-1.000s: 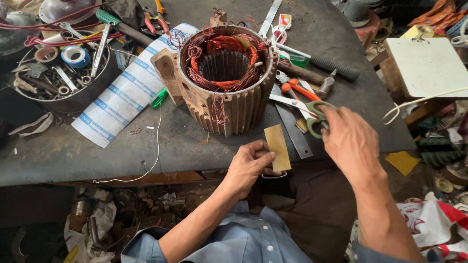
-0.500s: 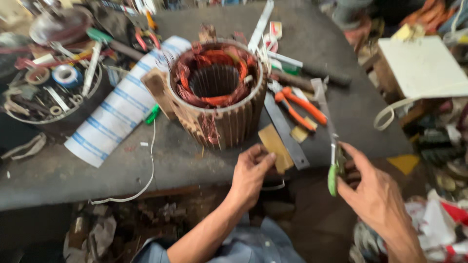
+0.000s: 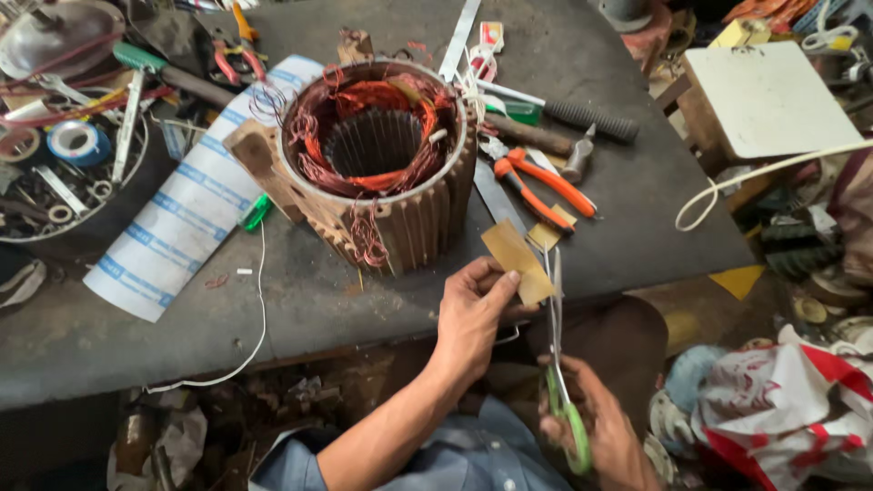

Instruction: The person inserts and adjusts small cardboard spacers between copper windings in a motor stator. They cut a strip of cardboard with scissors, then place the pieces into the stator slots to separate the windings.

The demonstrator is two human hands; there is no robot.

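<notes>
Change since the earlier frame: the right hand (image 3: 596,432) has come in from the lower right, and its scissors (image 3: 556,364) now stand beside the paper strip (image 3: 516,261) rather than apart from it; the left hand (image 3: 473,314) stays on the strip.

Paper strip: tan, flat, stiff-looking, oblong. Sits at lower centre of the frame, over the near edge of the table (image 3: 637,182). Long axis runs from upper left to lower right. Its lower end is pinched between the left thumb and fingers, which are closed on it.

Scissors: thin bright metal blades, green plastic handles. Long axis near upright, tips pointing up the frame towards the strip's right edge. Right hand is wrapped around the handles; whether the blades touch the paper cannot be made out. The handle loops are partly hidden by the fingers.

Motor stator (image 3: 382,164): ribbed brown cylinder, open bore up, copper wire coils around the rim, upper centre.

Pliers (image 3: 546,186): orange grips, lying right of the stator.

Paper roll (image 3: 182,209): white with blue bands, left of the stator, lying diagonally.

Round tray (image 3: 136,186): upper left, holds tape and small tools, cut off by the frame edge.

White board (image 3: 773,100): upper right, flat, rectangular.
</notes>
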